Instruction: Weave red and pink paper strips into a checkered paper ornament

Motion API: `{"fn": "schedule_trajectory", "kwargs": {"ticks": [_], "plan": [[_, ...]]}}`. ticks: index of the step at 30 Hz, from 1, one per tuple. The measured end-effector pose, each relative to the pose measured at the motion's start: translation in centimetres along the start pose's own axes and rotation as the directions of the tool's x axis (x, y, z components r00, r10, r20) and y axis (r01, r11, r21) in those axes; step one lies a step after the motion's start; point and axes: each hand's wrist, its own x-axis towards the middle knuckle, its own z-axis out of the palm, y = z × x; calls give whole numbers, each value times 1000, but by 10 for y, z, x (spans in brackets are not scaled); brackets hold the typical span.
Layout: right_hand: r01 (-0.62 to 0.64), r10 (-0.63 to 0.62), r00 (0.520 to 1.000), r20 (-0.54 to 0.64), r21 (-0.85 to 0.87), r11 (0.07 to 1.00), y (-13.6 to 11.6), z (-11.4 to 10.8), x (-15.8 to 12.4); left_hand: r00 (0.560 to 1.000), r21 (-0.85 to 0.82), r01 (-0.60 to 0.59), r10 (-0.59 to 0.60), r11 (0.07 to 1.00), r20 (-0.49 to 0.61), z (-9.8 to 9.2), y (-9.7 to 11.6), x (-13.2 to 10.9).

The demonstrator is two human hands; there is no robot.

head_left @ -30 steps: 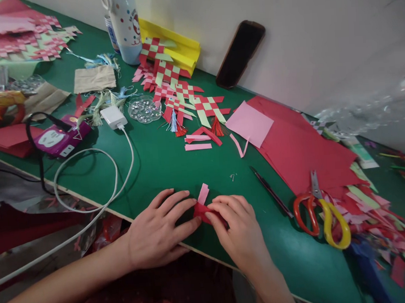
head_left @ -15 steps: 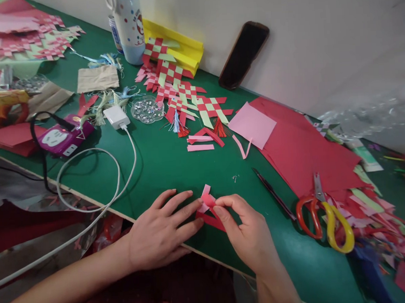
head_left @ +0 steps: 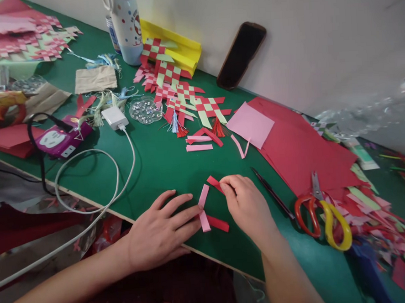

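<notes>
Right hand (head_left: pixel 247 206): thumb and forefinger pinched shut on one end of a red strip (head_left: pixel 213 183), just below frame centre. Left hand (head_left: pixel 159 234): flat, palm down, fingers spread, gripping nothing. Its fingertips (head_left: pixel 192 214) press on the low end of a pink strip (head_left: pixel 204 198). The pink strip runs up-frame from there, top end just beside the held red strip. A second red strip (head_left: pixel 218 224) lies across the pink one's low end, near the front edge of the green table (head_left: pixel 162 167). Can't tell whether the two red pieces join under my right hand.

Right of that hand: dark pen (head_left: pixel 272 192) lying diagonally, then orange-and-yellow scissors (head_left: pixel 325 219) on the edge of a red paper stack (head_left: pixel 302 157). A pink sheet (head_left: pixel 250 124) overlaps the stack's left corner. Loose pink and red offcuts (head_left: pixel 198 142) sit mid-frame.

Left: white charger (head_left: pixel 114 116) with its cable (head_left: pixel 88 197) looping to the front edge, and a purple power strip (head_left: pixel 59 139).

Further back: clear dish of googly eyes (head_left: pixel 145 109), a row of woven red-and-green pieces (head_left: pixel 181 91), yellow folded paper (head_left: pixel 180 45), a bottle (head_left: pixel 126 26), and a phone (head_left: pixel 240 53) leaning on the wall.
</notes>
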Motion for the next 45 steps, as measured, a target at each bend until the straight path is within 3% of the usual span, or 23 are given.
{"fn": "schedule_trajectory", "kwargs": {"ticks": [7, 21, 32, 37, 45], "plan": [[19, -18, 1000, 17, -40, 999, -2, 3, 3, 1000, 2, -9, 9, 1000, 2, -1, 0, -1], [52, -58, 989, 139, 48, 998, -11, -8, -4, 1000, 5, -4, 4, 1000, 12, 1, -1, -1], [134, -142, 947, 289, 49, 990, -20, -11, -18, 997, -5, 39, -40, 999, -65, 2, 2, -2], [86, -91, 969, 228, 33, 996, -15, -9, -25, 997, -14, 63, -64, 998, -49, 3, 3, -3], [185, -196, 967, 162, 80, 980, -17, -7, -36, 999, 4, 39, -39, 999, -14, 1, 2, -3]]}}
